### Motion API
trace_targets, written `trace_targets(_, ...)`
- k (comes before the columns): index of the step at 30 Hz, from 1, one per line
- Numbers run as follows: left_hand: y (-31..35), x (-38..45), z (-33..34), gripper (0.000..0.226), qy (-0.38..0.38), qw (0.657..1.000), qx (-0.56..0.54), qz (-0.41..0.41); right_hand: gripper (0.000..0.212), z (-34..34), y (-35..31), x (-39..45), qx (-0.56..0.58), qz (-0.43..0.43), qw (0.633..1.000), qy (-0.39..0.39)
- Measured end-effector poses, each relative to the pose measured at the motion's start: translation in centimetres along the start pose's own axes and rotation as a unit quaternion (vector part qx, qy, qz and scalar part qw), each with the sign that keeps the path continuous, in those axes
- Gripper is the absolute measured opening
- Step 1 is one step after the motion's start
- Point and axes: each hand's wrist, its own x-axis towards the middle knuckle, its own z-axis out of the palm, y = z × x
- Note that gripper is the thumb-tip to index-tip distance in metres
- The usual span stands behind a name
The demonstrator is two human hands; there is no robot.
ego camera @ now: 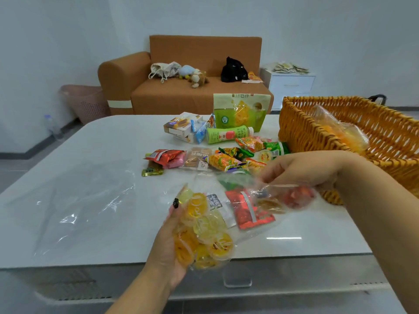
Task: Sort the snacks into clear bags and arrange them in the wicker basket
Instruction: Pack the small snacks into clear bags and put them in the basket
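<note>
Over the desk's [95,155] near edge, the left hand [169,243] cradles a clear bag [226,218] of jelly cups and packets from below, while the right hand [301,168] pinches its mouth (motion-blurred). Loose snacks [217,159] lie mid-desk; the wicker basket [317,137] stands at the right edge. Sealing should go best with the mouth pulled flat and the contents kept low.

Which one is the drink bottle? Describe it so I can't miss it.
Start at the wicker basket on the table's right side and look just left. The drink bottle lies on its side before the upright green pouch. It alone is cylindrical, with a white cap.
</note>
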Motion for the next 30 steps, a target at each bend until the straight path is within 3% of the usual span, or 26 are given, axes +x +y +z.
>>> trace_targets(2,0.0,0.1,-0.1,0.062,0.002,1.000,-0.004,-0.003,0.022,-1.2,0.8,-0.9,-0.004,-0.034,0.999,-0.042)
trace_targets(10,0.4,0.2,0.1,0.059,-0.024,1.000,-0.014,-0.015,0.055,-1.9,0.0,-3.3,0.048,-0.213,0.961,-0.171)
trace_targets(13,0.2,0.5,-0.1,0.060,-0.029,0.999,0.021,-0.013,0.040,-1.7,-0.8,-3.0,0.040,-0.129,0.991,-0.018)
trace_targets(16,0.2,0.6,-0.1,0.071,-0.035,0.998,0.057,-0.011,0.031,-0.3,-1.1,-1.1,-0.060,-0.047,0.989,0.129)
trace_targets(19,0.2,0.6,0.0,0.082,-0.035,0.998,0.050,-0.006,0.026,1.0,-1.3,1.1,-0.025,-0.058,0.992,0.109)
trace_targets(23,0.1,0.9,-0.5,0.061,-0.037,0.999,0.017,-0.018,0.033,0.7,-1.5,0.4,-0.049,-0.068,0.996,-0.025)
trace_targets(25,0.1,0.9,-0.6,0.059,-0.041,0.999,0.010,-0.016,0.039,0.3,-1.5,-0.2,-0.074,-0.056,0.995,-0.039)
trace_targets(28,0.2,0.9,-0.6,0.075,-0.053,0.998,0.027,-0.004,0.043,0.8,-1.9,-0.3,-0.163,-0.024,0.986,-0.041)
trace_targets(30,0.2,1.0,-0.4,0.081,-0.076,0.996,0.056,-0.004,0.052,1.7,-2.0,0.8,-0.218,-0.021,0.976,0.002)
